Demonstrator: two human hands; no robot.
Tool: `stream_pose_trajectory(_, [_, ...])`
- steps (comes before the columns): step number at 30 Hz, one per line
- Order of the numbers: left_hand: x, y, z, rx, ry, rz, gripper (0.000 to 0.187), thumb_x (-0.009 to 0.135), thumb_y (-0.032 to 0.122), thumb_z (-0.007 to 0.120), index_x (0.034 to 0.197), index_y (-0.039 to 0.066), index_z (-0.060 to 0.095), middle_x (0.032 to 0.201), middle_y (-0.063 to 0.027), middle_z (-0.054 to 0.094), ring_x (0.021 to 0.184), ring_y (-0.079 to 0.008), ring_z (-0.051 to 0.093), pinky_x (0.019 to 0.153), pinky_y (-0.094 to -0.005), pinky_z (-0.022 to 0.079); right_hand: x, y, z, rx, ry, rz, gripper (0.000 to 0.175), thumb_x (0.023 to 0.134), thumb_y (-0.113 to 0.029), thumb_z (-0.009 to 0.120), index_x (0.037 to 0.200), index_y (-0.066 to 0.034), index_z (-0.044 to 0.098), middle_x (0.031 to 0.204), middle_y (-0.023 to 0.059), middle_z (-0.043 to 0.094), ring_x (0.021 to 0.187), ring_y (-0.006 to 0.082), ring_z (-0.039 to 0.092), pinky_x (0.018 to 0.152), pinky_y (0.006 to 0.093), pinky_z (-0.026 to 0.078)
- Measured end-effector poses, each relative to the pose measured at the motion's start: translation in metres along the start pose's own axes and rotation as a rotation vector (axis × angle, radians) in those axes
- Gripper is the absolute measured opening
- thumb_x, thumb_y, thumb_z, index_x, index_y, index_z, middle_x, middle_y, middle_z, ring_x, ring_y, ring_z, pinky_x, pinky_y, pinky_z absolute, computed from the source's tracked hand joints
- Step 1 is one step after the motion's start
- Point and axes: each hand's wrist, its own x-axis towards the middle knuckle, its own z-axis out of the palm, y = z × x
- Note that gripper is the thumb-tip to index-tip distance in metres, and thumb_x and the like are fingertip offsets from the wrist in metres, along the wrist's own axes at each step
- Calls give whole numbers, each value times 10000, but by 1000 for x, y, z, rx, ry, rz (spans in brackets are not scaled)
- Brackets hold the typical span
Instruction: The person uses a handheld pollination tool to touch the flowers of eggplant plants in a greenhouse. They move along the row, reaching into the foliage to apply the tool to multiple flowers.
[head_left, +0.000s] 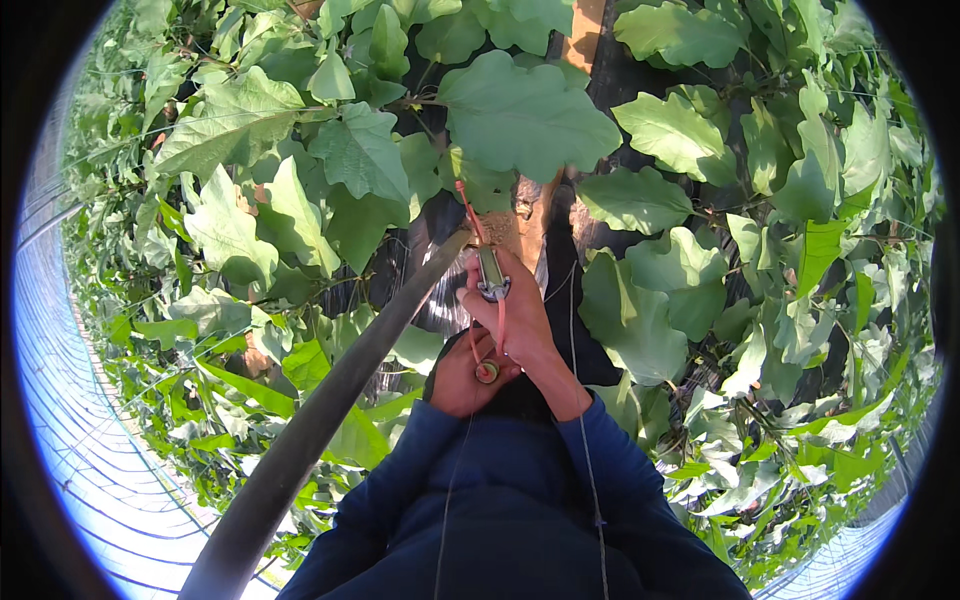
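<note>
My right hand (517, 300) is wrapped around a hand tool (491, 271) with a grey-green body and a metal end. From its top a thin red arm (466, 204) reaches up toward the leaves. Red strips run from the tool down toward my left hand (456, 379). That hand is curled just below the right one, near my waist, with a small round green-and-red piece (487, 370) at its fingers. How the piece joins the tool is hard to make out. Broad lobed leaves (532, 116), which look like eggplant leaves, hang just beyond the tool.
A thick grey pole (330, 405) slants from the lower left up to beside my right hand. Leafy plants crowd both sides, with thin support strings (577, 352) among them. Dark plastic sheeting (622, 82) and brown soil (586, 34) show on the ground. Pale greenhouse film (112, 487) curves at the left.
</note>
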Motion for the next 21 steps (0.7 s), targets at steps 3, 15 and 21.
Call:
stream_pose_trajectory(3, [25,19,-6,0,7,-120,600,860,404,843,1349,105,667,1415,-191,619,1291,-385,611,1059,-457,514,43,-5,-10,-76,-62,22,336,844,17,791,1133,-47,633,939,1,608,863,103,587,799,283,513])
stream_pose_trajectory(15, [123,96,-9,-126,48,-250,613,850,307,834,1390,84,649,1443,-170,600,1304,-380,593,1089,-439,488,151,-40,-67,-200,-277,154,395,838,-118,821,1170,-22,631,989,128,720,891,291,712,850,387,546])
stream_pose_trajectory(21, [148,108,-9,51,105,-146,674,836,323,850,1405,51,612,1415,-169,613,1295,-370,602,1092,-432,486,197,-36,-61,-227,-400,101,402,803,-131,824,1128,-21,614,945,163,715,885,366,711,818,439,538])
